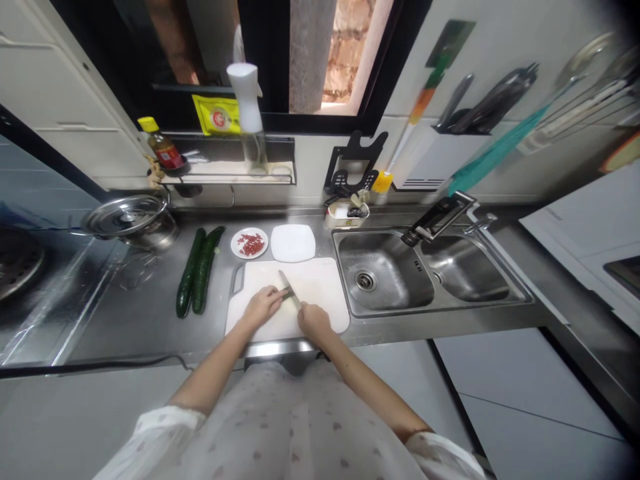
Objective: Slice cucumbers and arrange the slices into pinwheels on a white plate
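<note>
1. Right hand (314,323) first: it's wrapped around the handle of a kitchen knife (291,291), near the right-of-center part of the cutting board. The blade points up and to the left, away from the person.
2. Left hand (263,305) is palm down over the middle of the board, fingers close together and stretched toward the blade. A small green piece (287,294) sits right at those fingertips, by the knife. Can't tell if the fingers are pinching it or just resting there, it's too small.
3. The white cutting board (325,293) lies flat at the front edge of the metal table (135,327), gray handle to the left.
4. Two long dark green cucumbers (199,283) lie side by side left of the board, well apart from both hands.
5. Just behind the board: a small round plate (234,250) with chopped red bits (251,244) on it, and next to that a white square plate (293,243).
6. Off to the right there's a double-bowl steel sink (393,267) with a faucet (440,217).
7. Back left, a lidded steel pot (155,233). On the wall shelf (215,170), a yellow-capped sauce bottle (165,147) and a white-topped spray bottle (247,110).
</note>
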The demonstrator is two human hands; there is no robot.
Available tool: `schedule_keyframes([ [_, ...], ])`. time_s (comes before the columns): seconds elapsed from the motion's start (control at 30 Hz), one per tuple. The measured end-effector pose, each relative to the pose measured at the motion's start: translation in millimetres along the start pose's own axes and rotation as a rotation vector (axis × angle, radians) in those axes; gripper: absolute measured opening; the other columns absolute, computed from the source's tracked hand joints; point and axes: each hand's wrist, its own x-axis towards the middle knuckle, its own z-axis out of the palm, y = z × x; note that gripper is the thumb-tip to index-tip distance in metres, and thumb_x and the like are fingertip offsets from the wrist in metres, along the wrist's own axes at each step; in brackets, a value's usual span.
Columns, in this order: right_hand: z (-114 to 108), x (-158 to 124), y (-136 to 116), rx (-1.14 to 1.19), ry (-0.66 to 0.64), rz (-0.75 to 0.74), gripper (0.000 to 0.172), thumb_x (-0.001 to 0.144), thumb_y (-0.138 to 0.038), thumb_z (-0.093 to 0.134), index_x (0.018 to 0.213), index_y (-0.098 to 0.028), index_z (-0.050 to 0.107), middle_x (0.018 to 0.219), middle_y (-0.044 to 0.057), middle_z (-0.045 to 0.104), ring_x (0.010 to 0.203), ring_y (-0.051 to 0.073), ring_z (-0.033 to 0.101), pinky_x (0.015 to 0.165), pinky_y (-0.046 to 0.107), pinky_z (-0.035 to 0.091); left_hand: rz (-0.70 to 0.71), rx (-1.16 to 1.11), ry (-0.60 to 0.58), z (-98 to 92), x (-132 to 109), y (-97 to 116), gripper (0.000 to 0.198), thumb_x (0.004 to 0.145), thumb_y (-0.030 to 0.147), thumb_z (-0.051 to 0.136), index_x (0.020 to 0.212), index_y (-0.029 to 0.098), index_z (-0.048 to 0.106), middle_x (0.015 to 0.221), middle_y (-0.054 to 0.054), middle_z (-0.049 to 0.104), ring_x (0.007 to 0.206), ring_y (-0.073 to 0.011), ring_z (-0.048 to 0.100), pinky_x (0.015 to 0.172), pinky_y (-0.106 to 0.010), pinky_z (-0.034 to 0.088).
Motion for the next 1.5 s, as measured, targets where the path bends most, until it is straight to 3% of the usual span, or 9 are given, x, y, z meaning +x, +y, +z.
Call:
schedule_keyframes([
  [0.37,10,-8,14,-0.011,-0.069,0.018,0.032,0.094,-0.02,0.033,0.111,-0.013,0.06,0.099,0.016,0.069,0.094,0.024,0.065,0.075,0.031,0.045,0.014,-0.05,0.006,0.1,1,-1,0.037,0.093,0.027,0.046,0.127,0.027,0.06,0.097,-0.006,0.059,0.087,-0.0162,0.054,0.08,-0.029,0.047],
  [0.6,4,-5,14,-0.023,-0.086,-0.007,0.032,0.094,-0.02,0.034,0.113,-0.013,0.059,0.101,0.015,0.068,0.095,0.023,0.065,0.076,0.03,0.045,0.005,-0.074,-0.01,-2.6,3,0,0.037,0.094,0.027,0.044,0.127,0.025,0.061,0.095,-0.006,0.06,0.086,-0.0163,0.054,0.079,-0.029,0.047],
  [1.13,8,26,4,-0.001,0.021,-0.079,0.036,0.095,-0.018,0.032,0.119,-0.012,0.059,0.101,0.014,0.069,0.098,0.021,0.064,0.081,0.028,0.045,-0.005,-0.097,-0.014,-2.2,4,-2,0.036,0.094,0.028,0.044,0.125,0.024,0.062,0.092,-0.006,0.06,0.085,-0.0163,0.055,0.079,-0.029,0.047],
  [1.33,10,18,7,-0.019,0.009,-0.062,0.035,0.095,-0.018,0.032,0.114,-0.012,0.061,0.102,0.014,0.069,0.098,0.022,0.064,0.08,0.029,0.045,-0.008,-0.1,-0.023,-3.5,4,-1,0.037,0.095,0.029,0.043,0.127,0.025,0.061,0.093,-0.006,0.06,0.086,-0.0165,0.054,0.081,-0.03,0.047],
  [1.5,6,3,12,-0.024,-0.074,-0.039,0.032,0.094,-0.018,0.034,0.112,-0.013,0.06,0.101,0.014,0.069,0.096,0.022,0.064,0.077,0.029,0.045,-0.019,-0.112,-0.024,-3.7,4,-1,0.037,0.094,0.028,0.044,0.128,0.026,0.06,0.092,-0.006,0.06,0.086,-0.0162,0.054,0.08,-0.029,0.047],
])
